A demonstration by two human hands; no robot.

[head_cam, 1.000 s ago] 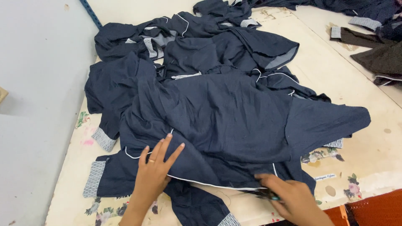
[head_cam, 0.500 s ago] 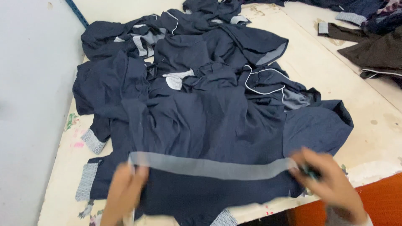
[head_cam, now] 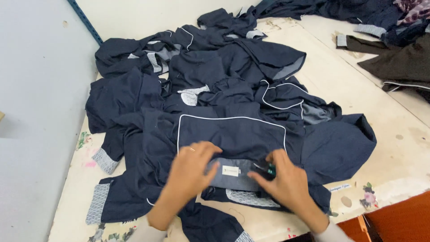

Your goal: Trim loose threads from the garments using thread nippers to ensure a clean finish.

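I see a big cream table (head_cam: 394, 134) with a soft heap of dark blue clothes (head_cam: 215, 85) on it. On top, near me, lies a dark blue garment (head_cam: 233, 132) with thin white piping. My left hand (head_cam: 192, 172) presses flat and loose on its grey inner band (head_cam: 230, 172). My right hand (head_cam: 286, 181) pinches that band and grips a small green-handled tool (head_cam: 270, 169).

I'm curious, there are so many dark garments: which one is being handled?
The navy garment with white piping nearest the table's front edge; both hands rest on its grey inner band.
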